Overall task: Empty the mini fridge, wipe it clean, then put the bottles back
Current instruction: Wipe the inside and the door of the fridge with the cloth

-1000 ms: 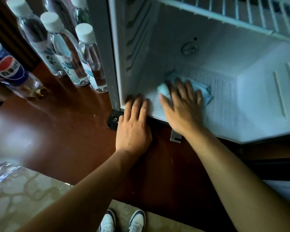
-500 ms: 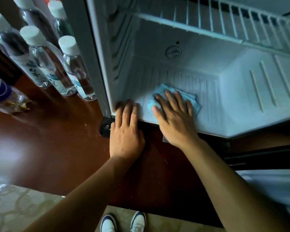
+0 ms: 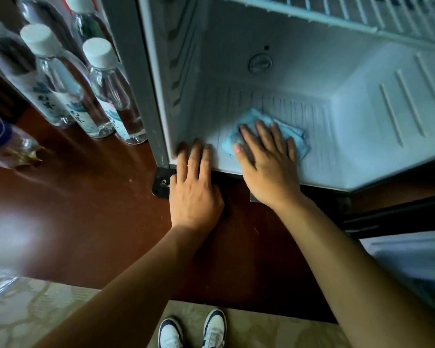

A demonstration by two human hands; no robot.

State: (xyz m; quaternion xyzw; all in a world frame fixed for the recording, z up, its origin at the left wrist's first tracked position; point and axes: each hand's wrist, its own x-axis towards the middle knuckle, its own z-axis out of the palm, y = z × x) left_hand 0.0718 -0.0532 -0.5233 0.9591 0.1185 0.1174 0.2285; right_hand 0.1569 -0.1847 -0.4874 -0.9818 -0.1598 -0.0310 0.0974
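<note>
The mini fridge [image 3: 362, 116] stands open on a dark wooden surface, its white ribbed floor bare. A light blue cloth [image 3: 294, 133] lies on that floor near the front. My right hand [image 3: 266, 162] presses flat on the cloth with straight, spread fingers. My left hand [image 3: 195, 187] rests flat beside it, fingers over the fridge's front lip at the left corner. Several clear water bottles [image 3: 103, 91] with white caps stand just left of the fridge. A blue-labelled cola bottle [image 3: 0, 136] lies at the far left.
A white wire shelf [image 3: 337, 13] spans the top of the fridge interior. A round drain plug [image 3: 260, 63] sits on the back wall. A black hinge bracket [image 3: 162, 183] sticks out at the lower left corner. Patterned carpet [image 3: 30, 312] and my shoes lie below.
My right hand has slid the cloth to the right along the fridge floor. The view has shifted closer. My left hand stays on the front lip.
</note>
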